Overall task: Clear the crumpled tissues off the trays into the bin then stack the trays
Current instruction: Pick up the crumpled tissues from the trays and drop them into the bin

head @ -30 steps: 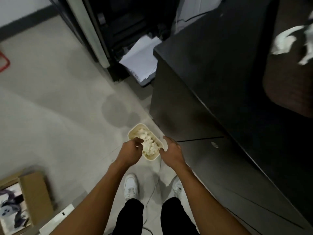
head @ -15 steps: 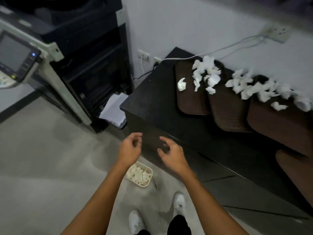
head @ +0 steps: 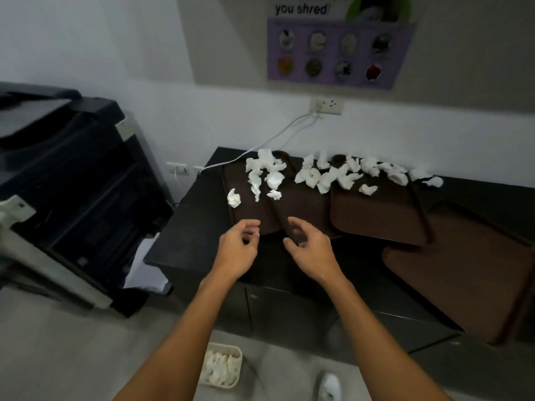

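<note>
The poster (head: pixel 333 47) is cut off by the top edge, and its icons are blurred. The rightmost tray (head: pixel 463 279) is cropped at the right end of the counter (head: pixel 197 227).

tissues (head: pixel 324 176) on trays (head: pixel 376 215), bin (head: pixel 221 367) on floor below

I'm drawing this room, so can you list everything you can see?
crumpled tissues: many, white, mostly on the trays' far ends
trays: at least four, brown, on the cabinet
cabinet: one, black, against the wall
bin: one, cream, on the floor, tissues inside
photocopier: one, black and grey, left
poster: one, purple, on the wall
wall socket: one, white, under the poster
shoe: one, white, bottom edge
left hand: one, empty, over the cabinet
right hand: one, empty, beside it
</note>
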Motion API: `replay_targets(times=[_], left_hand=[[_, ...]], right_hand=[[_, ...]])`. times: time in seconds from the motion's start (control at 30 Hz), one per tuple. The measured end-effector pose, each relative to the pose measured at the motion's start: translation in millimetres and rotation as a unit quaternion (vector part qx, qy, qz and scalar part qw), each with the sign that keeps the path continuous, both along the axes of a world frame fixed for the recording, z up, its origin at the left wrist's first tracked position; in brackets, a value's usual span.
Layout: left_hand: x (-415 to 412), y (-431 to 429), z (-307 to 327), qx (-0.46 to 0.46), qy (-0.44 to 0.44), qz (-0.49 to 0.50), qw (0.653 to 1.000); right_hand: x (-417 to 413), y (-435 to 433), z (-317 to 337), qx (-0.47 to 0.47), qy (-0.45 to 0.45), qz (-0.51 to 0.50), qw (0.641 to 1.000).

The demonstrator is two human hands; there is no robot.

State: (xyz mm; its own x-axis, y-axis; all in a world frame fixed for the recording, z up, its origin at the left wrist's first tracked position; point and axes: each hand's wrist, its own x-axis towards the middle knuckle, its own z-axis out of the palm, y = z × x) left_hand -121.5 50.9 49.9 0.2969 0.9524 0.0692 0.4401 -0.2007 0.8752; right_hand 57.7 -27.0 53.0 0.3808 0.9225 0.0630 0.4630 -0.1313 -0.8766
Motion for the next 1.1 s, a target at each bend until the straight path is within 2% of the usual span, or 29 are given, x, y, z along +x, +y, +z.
replay_targets(times=[0.27,0.53,0.87,1.1], left_hand=[[132,15,24,0.02,-0.007,-0.074,0.997],[276,34,35,0.019,-0.008,-0.147,0.989],[423,53,16,0.006,-0.005,-0.206,0.979],[496,76,-12,0.001,0.023,-0.216,0.976]], right_hand=[[123,-5,28,0.021,-0.022,-0.073,0.997],[250,-3,29,0.035,-0.027,-0.148,0.988],[389,0,8,-0.007,-0.038,-0.211,0.977],[485,29,-38,-0.08,-0.082,-0.22,0.969]])
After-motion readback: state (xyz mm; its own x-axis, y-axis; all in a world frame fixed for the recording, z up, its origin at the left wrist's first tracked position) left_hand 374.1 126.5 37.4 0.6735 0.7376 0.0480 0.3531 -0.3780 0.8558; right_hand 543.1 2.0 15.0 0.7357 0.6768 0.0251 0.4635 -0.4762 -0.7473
